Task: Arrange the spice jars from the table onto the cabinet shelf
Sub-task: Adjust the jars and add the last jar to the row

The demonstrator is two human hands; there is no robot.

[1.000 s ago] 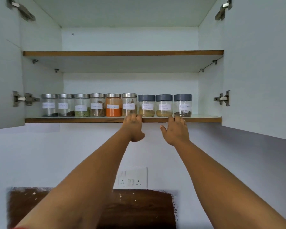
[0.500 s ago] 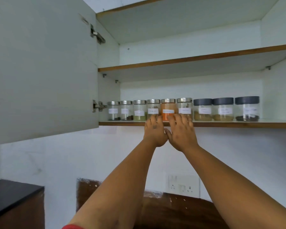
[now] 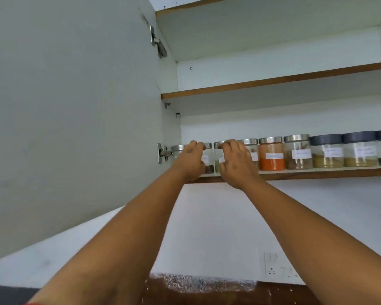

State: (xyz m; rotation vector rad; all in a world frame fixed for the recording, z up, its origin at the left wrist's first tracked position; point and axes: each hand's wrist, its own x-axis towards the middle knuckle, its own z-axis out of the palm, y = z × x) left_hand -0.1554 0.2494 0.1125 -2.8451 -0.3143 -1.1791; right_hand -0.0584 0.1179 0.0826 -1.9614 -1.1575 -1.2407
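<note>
Tidying the jar row on the bottom shelf, left end

Biggest thing in view is the open cabinet door [image 3: 70, 111] on the left, then the lower cabinet shelf [image 3: 317, 172] with the whole row of spice jars [image 3: 299, 154] sitting on it, steel lids on the left run, dark lids toward the right. So we reckon placing is done and we're at the straightening stage. Our left hand [image 3: 190, 161] is up at the far-left jars with fingers curled over their lids, and our right hand [image 3: 235, 164] is just beside it, fingers curled over the next jars' tops; whether either is really gripping or just nudging, we can't tell. Next move probably calls for gentle sideways pushes, keeping jars upright and labels forward, without bumping the orange jar [image 3: 272, 154].
</note>
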